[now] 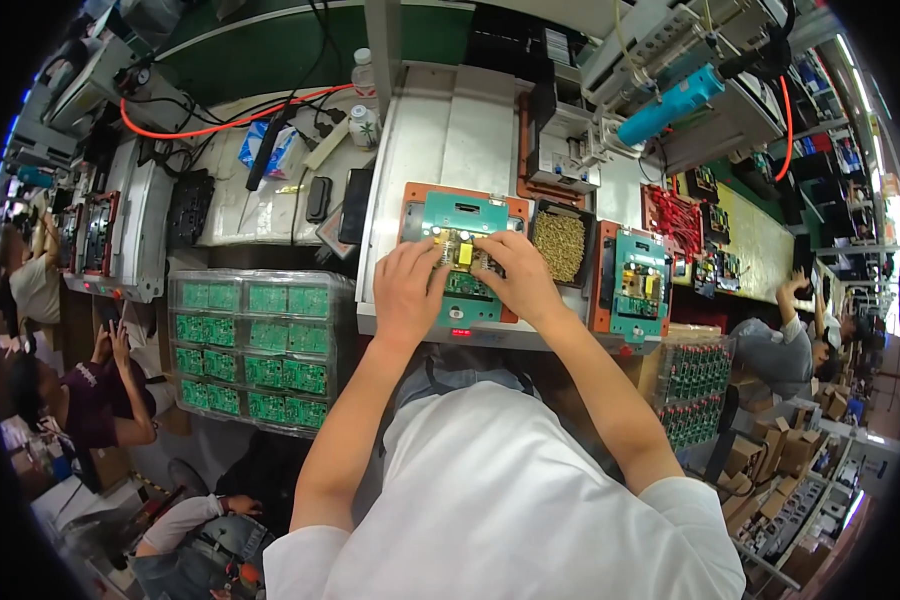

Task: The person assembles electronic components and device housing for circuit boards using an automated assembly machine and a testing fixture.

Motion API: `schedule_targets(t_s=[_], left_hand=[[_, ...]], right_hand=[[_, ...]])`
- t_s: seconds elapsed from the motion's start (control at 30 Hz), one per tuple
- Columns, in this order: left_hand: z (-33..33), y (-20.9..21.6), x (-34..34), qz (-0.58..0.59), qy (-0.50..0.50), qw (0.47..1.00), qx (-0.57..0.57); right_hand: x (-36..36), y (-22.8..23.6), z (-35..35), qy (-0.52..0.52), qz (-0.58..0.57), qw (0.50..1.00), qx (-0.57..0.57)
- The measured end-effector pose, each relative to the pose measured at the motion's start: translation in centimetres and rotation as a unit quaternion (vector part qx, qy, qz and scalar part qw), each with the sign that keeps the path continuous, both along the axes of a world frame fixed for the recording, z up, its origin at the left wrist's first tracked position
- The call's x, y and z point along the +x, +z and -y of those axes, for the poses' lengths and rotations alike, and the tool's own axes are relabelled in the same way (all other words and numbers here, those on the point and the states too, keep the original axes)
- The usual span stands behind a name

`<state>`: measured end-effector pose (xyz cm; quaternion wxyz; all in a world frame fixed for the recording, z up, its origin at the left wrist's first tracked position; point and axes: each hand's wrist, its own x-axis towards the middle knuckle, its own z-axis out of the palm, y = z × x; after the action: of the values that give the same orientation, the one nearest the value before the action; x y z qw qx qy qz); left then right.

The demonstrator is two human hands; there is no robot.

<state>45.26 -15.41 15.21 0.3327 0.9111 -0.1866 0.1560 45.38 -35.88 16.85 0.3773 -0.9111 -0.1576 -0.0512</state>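
A circuit board (463, 284) with yellow and dark components lies in a teal-green fixture plate (440, 214) inside an orange-brown frame, right in front of me. My left hand (408, 288) is at the board's left side, with its fingertips closed down at the edge. From the right, my right hand (522, 278) has its bent fingers and thumb at the opposite edge. Both hands seem to grip the board, though the fingertips partly hide the contact. Beside my right hand stands a black bin of small brass-coloured parts (560, 245).
To the right, a second fixture (648, 326) bears another board (638, 284). A blue cylindrical tool (672, 105) hangs from machinery above. Clear trays of green boards (250, 345) stand at left. A phone-like black object (356, 205) lies on the left bench. Other people are at both sides.
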Motion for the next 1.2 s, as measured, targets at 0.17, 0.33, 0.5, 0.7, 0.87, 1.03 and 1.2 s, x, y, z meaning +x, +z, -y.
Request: schedule_targets(t_s=[0.17, 0.33, 0.5, 0.7, 0.87, 1.03, 1.2], left_hand=[[1.4, -0.1, 0.3, -0.018, 0.008, 1.000, -0.023], [2.1, -0.2, 0.4, -0.009, 0.018, 1.000, -0.014], [2.1, -1.2, 1.2, -0.002, 0.018, 1.000, -0.010], [2.2, -2.1, 1.4, 0.012, 0.020, 1.000, -0.002], [1.6, -2.5, 1.2, 0.022, 0.021, 1.000, 0.002], [0.1, -0.9, 0.7, -0.032, -0.024, 0.997, -0.063], [-7.5, -4.1, -4.6, -0.123, 0.100, 0.977, -0.139]], right_hand=[[0.3, 0.2, 1.0, -0.001, -0.029, 1.000, -0.004], [0.6, -0.8, 1.6, -0.001, -0.020, 1.000, 0.001], [1.3, -1.0, 1.4, -0.001, -0.025, 1.000, -0.008], [1.0, -2.3, 1.1, -0.011, 0.008, 1.000, -0.012], [1.0, -2.9, 0.6, -0.014, 0.007, 1.000, -0.008], [-0.4, -0.4, 0.4, -0.053, 0.057, 0.997, -0.010], [-6.0, 2.3, 2.6, -0.121, 0.019, 0.988, 0.094]])
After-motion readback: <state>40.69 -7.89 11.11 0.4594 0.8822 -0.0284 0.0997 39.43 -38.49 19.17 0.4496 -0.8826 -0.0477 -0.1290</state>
